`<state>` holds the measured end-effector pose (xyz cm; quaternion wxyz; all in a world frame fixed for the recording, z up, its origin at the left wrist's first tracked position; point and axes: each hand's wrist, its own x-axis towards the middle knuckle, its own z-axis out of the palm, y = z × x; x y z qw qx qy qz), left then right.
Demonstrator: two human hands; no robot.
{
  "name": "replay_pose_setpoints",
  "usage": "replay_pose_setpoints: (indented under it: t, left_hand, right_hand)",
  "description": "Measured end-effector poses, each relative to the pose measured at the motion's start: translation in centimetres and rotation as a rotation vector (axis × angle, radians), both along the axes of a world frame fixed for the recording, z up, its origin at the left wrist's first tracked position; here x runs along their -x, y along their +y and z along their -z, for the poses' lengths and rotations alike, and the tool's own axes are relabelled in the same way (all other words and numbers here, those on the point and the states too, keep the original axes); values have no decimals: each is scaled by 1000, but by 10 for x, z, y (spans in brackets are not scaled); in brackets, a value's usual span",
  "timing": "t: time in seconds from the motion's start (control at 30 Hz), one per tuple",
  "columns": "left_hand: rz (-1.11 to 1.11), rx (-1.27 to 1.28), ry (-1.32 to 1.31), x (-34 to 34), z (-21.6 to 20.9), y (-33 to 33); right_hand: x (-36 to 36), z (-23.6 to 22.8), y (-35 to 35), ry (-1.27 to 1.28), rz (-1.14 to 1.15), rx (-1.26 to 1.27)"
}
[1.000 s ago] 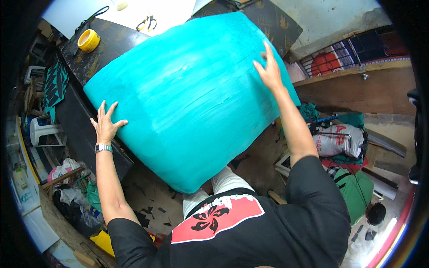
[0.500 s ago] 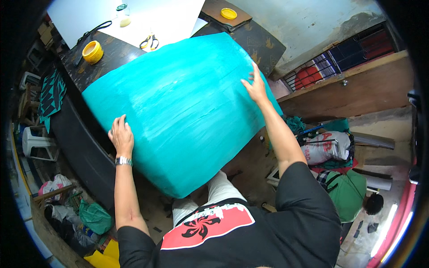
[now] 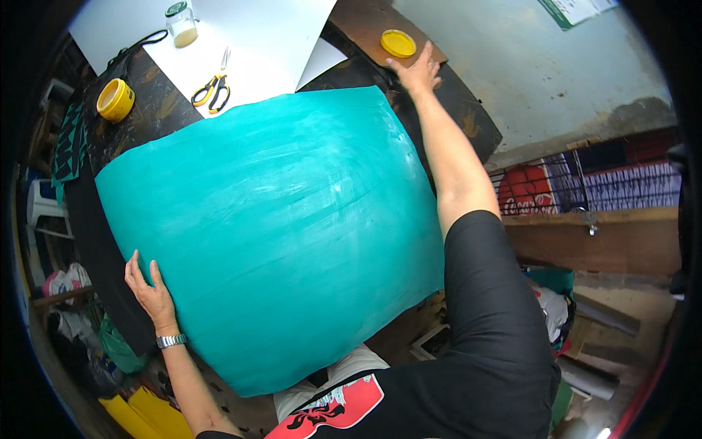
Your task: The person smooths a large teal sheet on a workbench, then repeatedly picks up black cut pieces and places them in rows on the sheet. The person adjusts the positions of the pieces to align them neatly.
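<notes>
Dark patterned tabletop (image 3: pixel 472 110) against a stained pale wall (image 3: pixel 512 58). With left hand (image 3: pixel 151 298) released, fingers extended, at the left edge of a teal sheet (image 3: pixel 270 241) laid across the tabletop and past its near edge. With right hand (image 3: pixel 418 74) beyond the sheet, fingers loosely spread, just beside a round yellow lid (image 3: pixel 398 43) on a brown board (image 3: pixel 358 28). Farther out, scissors (image 3: pixel 219 79) and green-lidded glass jar (image 3: pixel 181 26) on white sheeting (image 3: pixel 263 51).

Left hand (image 3: pixel 154 298) lies along a teal sheet (image 3: pixel 270 234), right hand (image 3: pixel 419 74) beside a yellow lid (image 3: pixel 398 43).
</notes>
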<state>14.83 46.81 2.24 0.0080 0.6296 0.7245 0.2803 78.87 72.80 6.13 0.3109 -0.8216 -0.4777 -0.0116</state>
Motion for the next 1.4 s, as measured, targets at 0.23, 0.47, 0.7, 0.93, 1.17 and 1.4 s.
replay_pose_setpoints:
  t: [0.23,0.47,0.7,0.93,1.17,1.4]
  left_hand:
    - [-65,242,127,-11,-4,-10]
    - [-17,313,231,-11,-18,-2]
    - [131,214,101,11,-24,12]
    - [387,11,-178,54,-24,6]
    - [404,272,-587,230,-7,-73]
    - [-175,611,-928,412,46,-239]
  right_hand:
    - [-32,20,64,-67,27,41]
    - [-40,23,82,-285,178,43]
    - [93,-18,-12,366,-403,-308]
    - [376,-62,-278,752,-652,60]
    - [501,-26,-325,869,-345,-4]
    - [534,-16,-289,681,-372,-96]
